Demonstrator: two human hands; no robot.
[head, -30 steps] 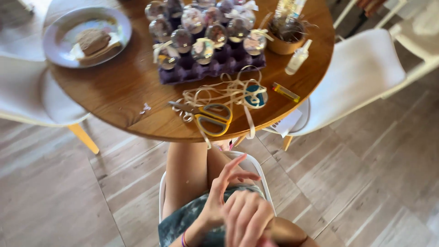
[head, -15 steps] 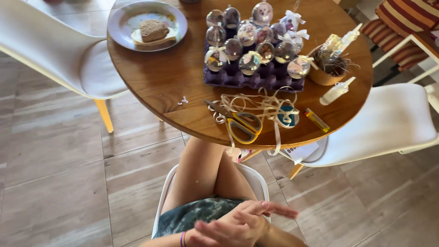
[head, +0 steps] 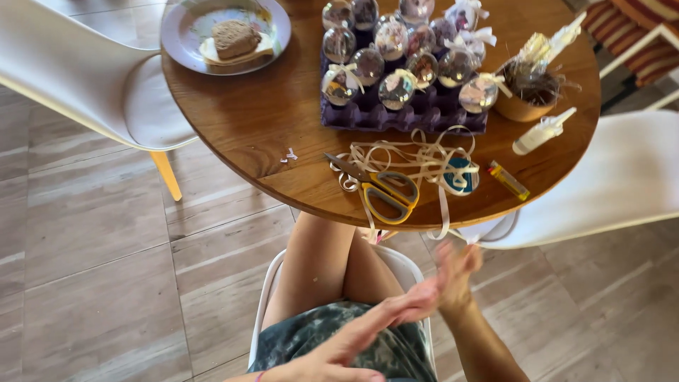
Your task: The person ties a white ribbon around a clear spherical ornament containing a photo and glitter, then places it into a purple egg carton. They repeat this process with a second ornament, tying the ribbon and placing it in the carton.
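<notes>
Below the table edge (head: 424, 219), both hands, left (head: 368, 332) and right (head: 456, 272), hover open, empty.

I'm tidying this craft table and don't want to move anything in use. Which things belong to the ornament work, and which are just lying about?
Likely in use:
clear baubles in the purple tray
ribbon
scissors
glue bottle

Lying about:
plate with bread
white chairs

Both hands, left and right, are empty above the lap.

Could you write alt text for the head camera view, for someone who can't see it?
A seated person's left hand and blurred right hand meet empty above their lap, below a round wooden table holding yellow-handled scissors, loose ribbon and clear ornaments.
</notes>
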